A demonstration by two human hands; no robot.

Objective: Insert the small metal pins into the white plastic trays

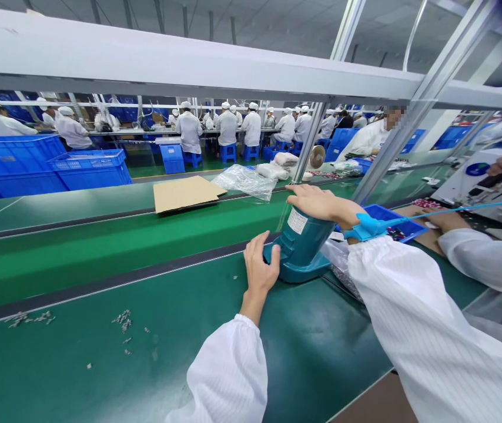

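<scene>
A teal machine (pixel 305 242) with a white label and a wide flat base stands on the green work surface (pixel 180 358). My right hand (pixel 321 202) lies over its top, palm down, with the fingers stretched out toward the left. A blue wrist strap (pixel 365 227) with a cord is on that wrist. At the left side of the base is my left hand (pixel 260 267), its thumb and fingers apart; whether it touches the base I cannot tell. Small grey metal-looking pieces (pixel 123 320) lie scattered on the surface to the left.
A green belt (pixel 101 252) runs behind the work surface. Beyond it lie a cardboard sheet (pixel 187 194) and clear plastic bags (pixel 248 181). A blue tray (pixel 394 220) of small parts and a co-worker's sleeve (pixel 484 258) are at the right. A metal post (pixel 310 144) rises behind the machine.
</scene>
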